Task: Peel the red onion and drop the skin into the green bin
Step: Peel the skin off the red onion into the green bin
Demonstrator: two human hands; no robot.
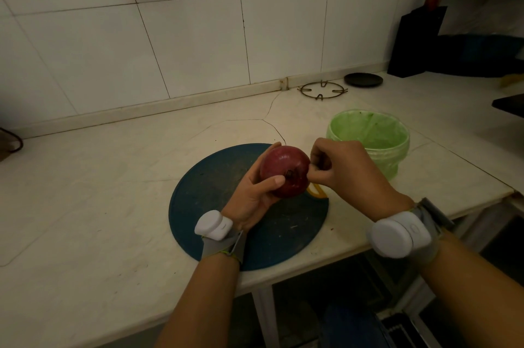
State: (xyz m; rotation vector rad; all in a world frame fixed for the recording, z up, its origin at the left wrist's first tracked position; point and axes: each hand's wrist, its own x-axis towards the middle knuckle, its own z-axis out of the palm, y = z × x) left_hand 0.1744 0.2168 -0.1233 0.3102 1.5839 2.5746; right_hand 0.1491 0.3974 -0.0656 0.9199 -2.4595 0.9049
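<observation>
While the left hand [252, 194] cups the red onion [283, 170] above the blue board [212, 191], tip towards the person, the right hand [346, 166] pinches its right edge, with the green bin [388, 160] just beyond that hand.

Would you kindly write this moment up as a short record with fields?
left hand: grips the red onion above the blue cutting board
right hand: pinches at the onion's right side
progress: onion looks unpeeled
green bin: on the counter, right of the board; no peel visible inside
behind: metal pot stand, dark lid
</observation>
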